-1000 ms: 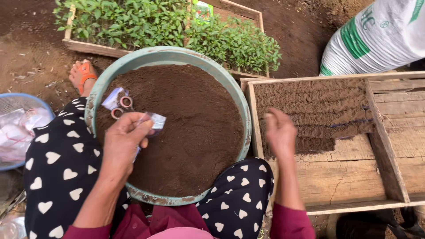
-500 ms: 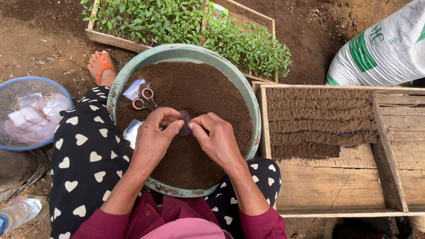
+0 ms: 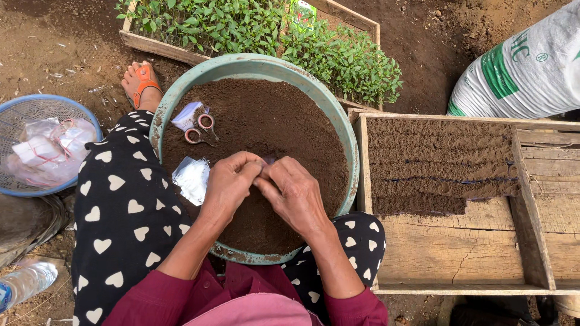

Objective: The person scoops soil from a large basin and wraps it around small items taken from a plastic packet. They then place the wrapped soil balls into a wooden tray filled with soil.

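My left hand (image 3: 229,184) and my right hand (image 3: 296,196) meet over a green basin (image 3: 345,130) full of dark soil (image 3: 272,121). Their fingertips pinch a small dark item (image 3: 267,160) together; most of it is hidden by the fingers. A clear plastic packet (image 3: 192,178) lies on the soil just left of my left hand. Small scissors with pink handles (image 3: 202,128) and another clear packet (image 3: 186,115) rest on the soil farther back. The basin sits between my knees, which wear black trousers with white hearts.
A wooden tray (image 3: 447,253) partly packed with rows of soil stands at my right. A crate of green seedlings (image 3: 266,30) is behind the basin. A blue mesh basket (image 3: 18,108) with plastic bags is at left, a white sack (image 3: 525,66) at upper right, a plastic bottle (image 3: 24,282) at lower left.
One second ago my right hand was on the soil rows in the wooden tray; it has come back to the basin. Both hands now meet over the soil, pinching the small item.
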